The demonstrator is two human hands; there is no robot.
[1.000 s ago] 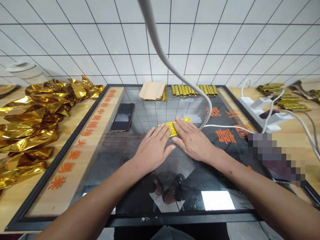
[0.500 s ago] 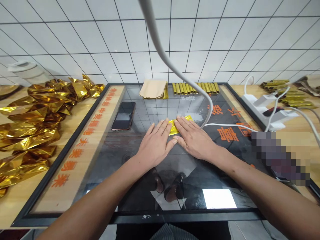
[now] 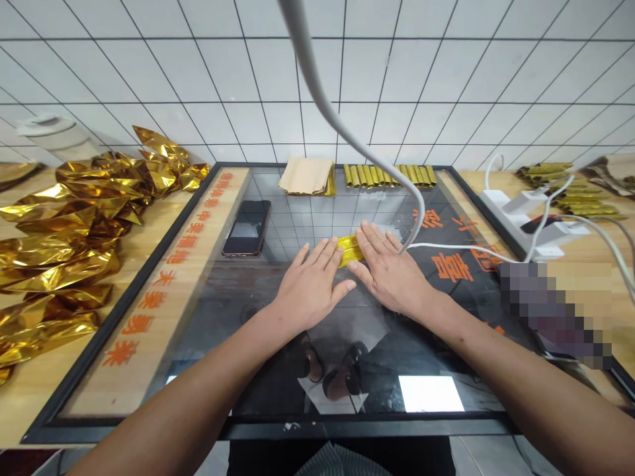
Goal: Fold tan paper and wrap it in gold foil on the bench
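A small piece of gold foil paper (image 3: 350,250) lies flat on the dark glass tabletop (image 3: 208,311) in front of me. My left hand (image 3: 310,284) rests palm down with its fingertips over the paper's left end, thumb held out to the side. Over the right end lies my right hand (image 3: 389,268), also palm down with fingers stretched out. The middle of the foil shows between the two hands; its ends are hidden under the fingers. Neither hand grips anything.
A stack of brown-backed foil sheets (image 3: 306,176) and a row of rolled gold tubes (image 3: 362,176) stand at the back. A phone (image 3: 247,228) lies left. Crumpled gold foil (image 3: 64,258) covers the left side. A white cable (image 3: 342,132) hangs across; a power strip (image 3: 510,215) is right.
My right hand has slid a little to the right, so the thumbs are farther apart and more of the foil's middle shows. The left hand has hardly moved.
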